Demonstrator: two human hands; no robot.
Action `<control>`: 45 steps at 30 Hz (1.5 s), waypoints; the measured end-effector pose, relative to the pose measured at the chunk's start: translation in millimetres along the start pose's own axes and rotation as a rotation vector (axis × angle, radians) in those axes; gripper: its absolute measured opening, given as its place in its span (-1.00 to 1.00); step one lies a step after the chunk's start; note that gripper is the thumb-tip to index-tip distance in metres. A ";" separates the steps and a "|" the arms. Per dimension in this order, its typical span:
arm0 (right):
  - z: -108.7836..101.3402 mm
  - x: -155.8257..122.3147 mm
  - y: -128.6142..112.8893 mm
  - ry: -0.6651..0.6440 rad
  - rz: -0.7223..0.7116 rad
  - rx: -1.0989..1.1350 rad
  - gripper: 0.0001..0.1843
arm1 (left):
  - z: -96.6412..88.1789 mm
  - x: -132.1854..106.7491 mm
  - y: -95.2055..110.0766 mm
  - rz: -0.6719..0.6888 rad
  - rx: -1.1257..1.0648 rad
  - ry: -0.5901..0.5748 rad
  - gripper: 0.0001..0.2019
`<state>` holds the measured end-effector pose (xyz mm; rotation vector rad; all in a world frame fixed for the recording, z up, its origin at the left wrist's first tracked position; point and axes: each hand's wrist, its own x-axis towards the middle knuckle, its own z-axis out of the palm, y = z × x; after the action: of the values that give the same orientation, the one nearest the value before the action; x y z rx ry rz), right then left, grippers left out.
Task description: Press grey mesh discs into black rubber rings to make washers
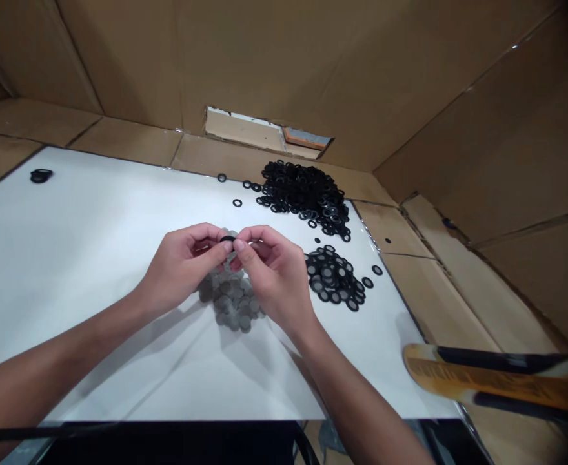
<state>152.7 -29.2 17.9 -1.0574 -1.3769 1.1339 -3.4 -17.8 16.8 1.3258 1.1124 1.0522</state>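
Observation:
My left hand point(182, 265) and my right hand point(272, 271) meet above the white sheet point(81, 245), fingertips pinched together on a small black ring point(227, 239). Directly under my hands lies a heap of grey mesh discs point(233, 300). To the right of my right hand sits a small pile of black rings with grey centres point(335, 278). Farther back lies a large pile of plain black rings point(306, 194).
Cardboard walls point(482, 129) surround the white sheet at the back and right. A few loose black rings point(237, 202) lie near the big pile, and a small black item point(40, 175) rests at the far left. A yellow and black strap point(497, 381) crosses the lower right.

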 end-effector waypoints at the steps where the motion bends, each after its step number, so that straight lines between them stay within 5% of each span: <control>1: 0.3 -0.2 0.3 0.015 -0.004 -0.009 -0.93 | 0.1 0.1 -0.6 -0.001 0.004 -0.004 -0.85; 45: 3.0 -4.0 -4.9 0.100 0.018 -0.038 -0.92 | 4.0 -2.9 1.7 0.018 0.075 -0.005 -0.83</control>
<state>150.0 -34.2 21.9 -1.1410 -1.3172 1.0578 0.1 -21.5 18.3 1.3998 1.1479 1.0284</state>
